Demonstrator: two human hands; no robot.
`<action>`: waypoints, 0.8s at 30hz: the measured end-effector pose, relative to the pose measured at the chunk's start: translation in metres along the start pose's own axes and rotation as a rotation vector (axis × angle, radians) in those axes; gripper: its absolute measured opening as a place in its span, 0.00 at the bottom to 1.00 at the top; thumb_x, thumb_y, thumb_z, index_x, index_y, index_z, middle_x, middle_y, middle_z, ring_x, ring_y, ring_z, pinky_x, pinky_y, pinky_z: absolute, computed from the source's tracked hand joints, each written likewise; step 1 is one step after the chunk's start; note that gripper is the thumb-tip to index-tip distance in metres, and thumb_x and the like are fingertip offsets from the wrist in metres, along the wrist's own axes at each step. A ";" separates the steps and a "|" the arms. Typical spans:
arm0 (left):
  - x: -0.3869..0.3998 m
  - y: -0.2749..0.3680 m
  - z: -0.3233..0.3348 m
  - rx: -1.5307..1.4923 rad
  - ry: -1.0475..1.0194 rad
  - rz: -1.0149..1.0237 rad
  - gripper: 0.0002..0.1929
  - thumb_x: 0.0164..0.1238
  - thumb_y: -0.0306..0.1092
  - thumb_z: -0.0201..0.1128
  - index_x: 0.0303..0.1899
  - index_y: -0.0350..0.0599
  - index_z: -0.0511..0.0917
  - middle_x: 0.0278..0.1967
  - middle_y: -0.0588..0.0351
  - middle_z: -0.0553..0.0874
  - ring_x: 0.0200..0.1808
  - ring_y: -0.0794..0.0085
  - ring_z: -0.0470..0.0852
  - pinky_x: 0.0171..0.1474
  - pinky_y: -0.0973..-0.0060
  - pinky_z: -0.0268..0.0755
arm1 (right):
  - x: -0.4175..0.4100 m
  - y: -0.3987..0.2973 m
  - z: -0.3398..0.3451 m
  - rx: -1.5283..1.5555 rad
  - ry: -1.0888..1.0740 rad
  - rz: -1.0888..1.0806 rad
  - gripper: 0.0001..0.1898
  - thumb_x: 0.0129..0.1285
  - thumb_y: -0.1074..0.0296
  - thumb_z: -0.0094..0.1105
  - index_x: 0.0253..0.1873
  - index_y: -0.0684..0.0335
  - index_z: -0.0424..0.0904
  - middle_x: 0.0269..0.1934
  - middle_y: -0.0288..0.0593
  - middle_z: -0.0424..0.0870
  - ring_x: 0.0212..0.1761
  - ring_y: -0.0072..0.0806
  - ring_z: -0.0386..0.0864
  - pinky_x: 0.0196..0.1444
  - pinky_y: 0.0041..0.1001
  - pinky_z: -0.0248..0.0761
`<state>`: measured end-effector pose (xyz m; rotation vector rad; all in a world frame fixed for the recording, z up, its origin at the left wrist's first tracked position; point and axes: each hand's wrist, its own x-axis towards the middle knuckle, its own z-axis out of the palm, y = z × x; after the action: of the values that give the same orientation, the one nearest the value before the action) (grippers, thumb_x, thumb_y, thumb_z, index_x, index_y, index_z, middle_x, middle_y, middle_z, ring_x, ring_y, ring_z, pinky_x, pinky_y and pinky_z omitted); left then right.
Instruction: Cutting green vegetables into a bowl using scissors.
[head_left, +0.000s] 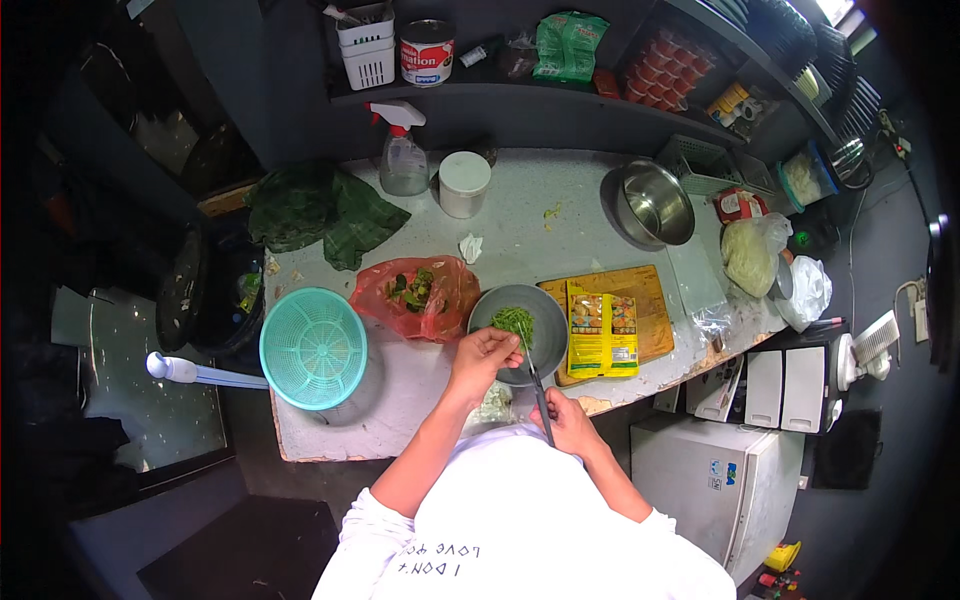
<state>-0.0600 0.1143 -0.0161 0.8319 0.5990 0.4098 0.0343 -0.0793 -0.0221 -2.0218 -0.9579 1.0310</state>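
A grey bowl (553, 322) in front of me holds a heap of finely cut green leaves (513, 321). Over the bowl's near left part is my left hand (484, 362), fingertips pinched together at the edge of the greens; whatever they pinch is too small to tell. My right hand (562, 421) grips dark-handled scissors (537, 386), whose blades point up over the bowl beside my left fingertips. Left of the bowl lies an open red plastic bag (375, 289) with green leafy scraps (417, 291). A yellow packet (602, 334) rests on a wooden cutting board (655, 292) at the right.
A turquoise plastic basket (313, 349) stands at the table's left. Farther back are a spray bottle (405, 166), a lidded white tub (463, 184), crumpled dark green leaves or cloth (300, 206) and a steel bowl (654, 202). Filled plastic bags (752, 255) sit at the right, below a loaded shelf (495, 91).
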 end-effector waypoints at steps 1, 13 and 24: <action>0.000 0.000 0.000 -0.009 -0.002 -0.005 0.10 0.69 0.32 0.64 0.42 0.33 0.78 0.32 0.54 0.85 0.32 0.75 0.84 0.39 0.80 0.77 | 0.000 0.002 0.000 -0.018 -0.010 0.000 0.12 0.62 0.69 0.64 0.37 0.66 0.68 0.29 0.41 0.80 0.30 0.21 0.78 0.34 0.25 0.74; 0.000 -0.001 -0.001 -0.071 0.010 -0.034 0.09 0.68 0.32 0.65 0.42 0.34 0.78 0.32 0.55 0.84 0.32 0.75 0.84 0.38 0.80 0.77 | 0.000 0.003 0.004 0.027 0.012 -0.035 0.20 0.62 0.56 0.66 0.36 0.65 0.67 0.26 0.54 0.80 0.28 0.42 0.82 0.33 0.35 0.71; 0.000 -0.001 -0.002 -0.062 0.014 -0.014 0.10 0.69 0.32 0.64 0.42 0.34 0.78 0.32 0.55 0.84 0.32 0.74 0.84 0.39 0.79 0.77 | 0.000 0.000 -0.001 0.042 -0.019 0.060 0.12 0.63 0.68 0.63 0.38 0.67 0.68 0.27 0.40 0.79 0.28 0.21 0.76 0.33 0.24 0.73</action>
<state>-0.0615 0.1149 -0.0180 0.7660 0.6018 0.4196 0.0349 -0.0796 -0.0216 -2.0198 -0.8830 1.0950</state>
